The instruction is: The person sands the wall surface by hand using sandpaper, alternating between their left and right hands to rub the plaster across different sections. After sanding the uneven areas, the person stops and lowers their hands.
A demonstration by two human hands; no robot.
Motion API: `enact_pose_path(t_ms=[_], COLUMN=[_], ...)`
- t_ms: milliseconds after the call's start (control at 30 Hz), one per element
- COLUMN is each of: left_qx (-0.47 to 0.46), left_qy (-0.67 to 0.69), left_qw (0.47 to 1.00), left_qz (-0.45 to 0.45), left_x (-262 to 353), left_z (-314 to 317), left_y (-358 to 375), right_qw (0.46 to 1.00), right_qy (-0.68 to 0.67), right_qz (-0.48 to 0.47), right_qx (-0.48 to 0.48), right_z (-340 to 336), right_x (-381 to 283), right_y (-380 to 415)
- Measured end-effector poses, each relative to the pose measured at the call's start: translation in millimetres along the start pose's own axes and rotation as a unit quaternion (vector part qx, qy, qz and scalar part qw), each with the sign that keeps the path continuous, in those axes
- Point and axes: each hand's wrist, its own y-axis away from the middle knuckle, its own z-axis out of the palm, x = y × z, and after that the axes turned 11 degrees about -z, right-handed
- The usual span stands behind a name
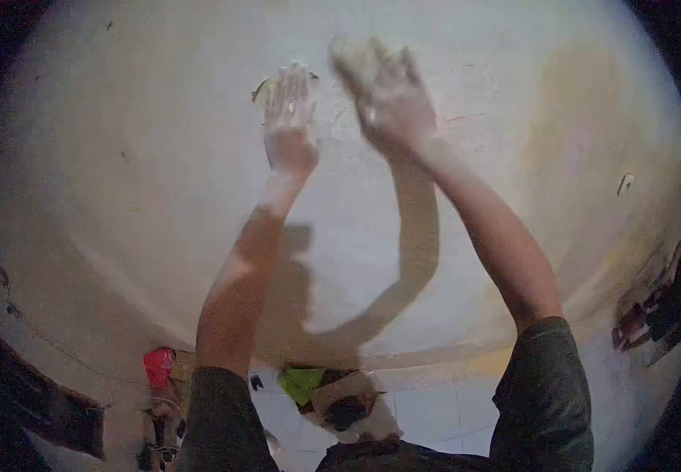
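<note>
Both arms reach up in front of a pale wall (199, 157). My left hand (289, 106) lies flat against the wall, fingers stretched upward and whitish, over a greenish-yellow piece (261, 90) whose edges show at either side of the fingers. To its right, my right hand (395, 102) is near the wall with its fingers apart and somewhat blurred; nothing can be made out in it. A shadow of the right hand and arm falls on the wall beside it.
A small switch-like plate (626, 185) is on the wall at the right. Low down are a red item (160, 366), a green item (301, 384) on the tiled floor (435, 409), and dark objects (655, 315) at the far right.
</note>
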Motion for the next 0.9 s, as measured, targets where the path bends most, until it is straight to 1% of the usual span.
enact_pose_path(t_ms=[33,67,100,133,167,200,233,267,300,367,400,467,500,533,567,600,633,667,700,767,800,833,867,900], left_qx=[0.0,0.021,0.042,0.042,0.083,0.12,0.142,0.163,0.159,0.172,0.172,0.018,0.033,0.049,0.039,0.032,-0.026,-0.079,-0.069,-0.067,0.019,0.038,0.117,0.115], left_qy=[0.003,0.027,0.05,0.051,0.037,0.02,0.015,0.013,0.014,0.028,0.025,-0.008,-0.006,-0.004,-0.019,-0.034,0.012,0.06,0.059,0.125,-0.055,0.023,-0.037,-0.034], left_qw=[1.0,0.999,0.998,0.998,0.996,0.993,0.99,0.986,0.987,0.984,0.984,0.991,0.998,0.999,0.997,0.994,0.991,0.981,0.981,0.983,0.995,0.999,0.991,0.992], left_qz=[0.004,0.005,0.003,0.004,0.009,0.014,0.021,0.025,0.02,-0.04,-0.046,-0.132,-0.059,0.017,0.056,0.095,0.13,0.167,0.17,0.117,0.08,-0.009,0.044,0.042], left_x=[0.5,-0.1,-1.3,-7.4,-12.1,-17.3,-27.4,-31.5,-23.3,-11.2,-16.4,-19.5,-15.8,-6.4,1.8,6.5,5.8,6.8,3.7,-9.6,-5.2,-8.4,-7.0,-7.4], left_z=[0.5,-1.3,-3.7,-1.4,0.4,0.2,4.8,6.6,-1.0,-13.0,-6.1,6.1,10.2,12.0,15.2,17.5,22.0,25.3,22.2,19.7,3.9,7.3,-8.8,-4.7], left_y=[-2.9,-9.9,-15.9,-30.4,-49.7,-68.6,-92.2,-110.3,-123.7,-148.4,-138.2,-101.2,-77.3,-51.7,-16.6,19.6,60.8,80.2,67.8,34.3,-9.4,-44.9,-80.4,-77.4], right_qw=[0.988,0.952,0.952,0.933,0.909,0.929,0.929,0.961,0.984,0.982,0.985,0.989,0.989,0.988,0.985,0.988,0.987,0.988,0.989,0.99,0.991,0.991,0.993,0.993], right_qy=[-0.065,-0.132,-0.134,-0.163,-0.19,-0.15,-0.153,-0.112,-0.07,-0.081,-0.072,-0.062,-0.065,-0.094,-0.123,-0.118,-0.12,-0.116,-0.109,-0.1,-0.095,-0.092,-0.091,-0.09], right_qz=[-0.131,-0.258,-0.258,-0.307,-0.358,-0.333,-0.331,-0.248,-0.164,-0.17,-0.154,-0.13,-0.131,-0.113,-0.096,-0.091,-0.093,-0.09,-0.089,-0.093,-0.091,-0.088,-0.077,-0.077], right_qx=[-0.048,-0.094,-0.094,-0.095,-0.092,-0.057,-0.058,-0.042,-0.025,-0.01,-0.002,0.024,0.02,0.042,0.067,0.046,0.048,0.045,0.044,0.038,0.034,0.029,0.022,0.017], right_z=[5.2,7.2,7.0,10.3,14.1,13.8,7.2,-1.2,-2.5,2.9,3.6,8.2,11.2,13.1,12.3,7.8,4.3,3.1,3.6,5.5,6.3,9.8,7.6,8.1], right_x=[-10.7,-15.1,-10.7,-4.6,1.9,12.7,15.2,16.7,18.0,16.6,14.4,15.7,15.4,17.5,17.9,15.9,13.3,13.2,14.7,16.4,16.3,16.5,13.3,12.8], right_y=[31.6,49.9,58.0,59.5,58.4,45.8,35.3,23.9,17.1,19.0,20.5,22.4,24.7,25.8,25.3,23.9,24.6,25.4,23.7,23.9,24.1,25.4,27.3,28.6])
